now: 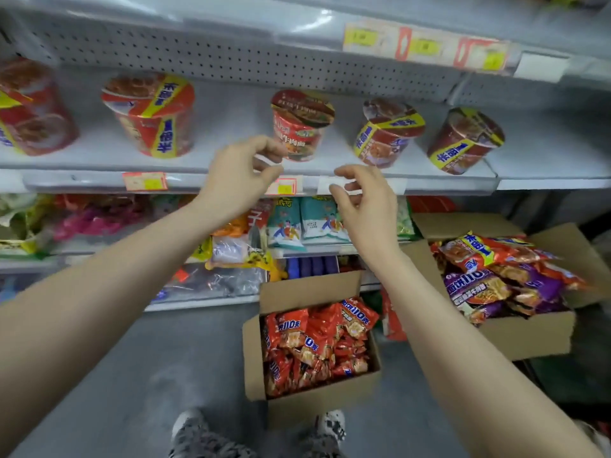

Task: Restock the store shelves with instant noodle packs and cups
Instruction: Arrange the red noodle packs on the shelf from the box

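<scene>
Several instant noodle cups stand in a row on the grey shelf [99, 161]. A red cup [302, 125] sits in the middle of the row. My left hand [238, 175] hovers just left of it with curled fingers near its lower side, holding nothing. My right hand [367, 203] is below and right of that cup, in front of the shelf's edge, fingers apart and empty. Two yellow-banded cups [388, 132] [463, 140] stand to the right and a larger one [150, 114] to the left.
An open cardboard box of red noodle packs [317, 345] sits on the floor by my feet. A second box with red and purple packs [502, 276] is at the right. Lower shelves [198, 302] hold snack bags. An upper shelf with price tags [423, 46] overhangs.
</scene>
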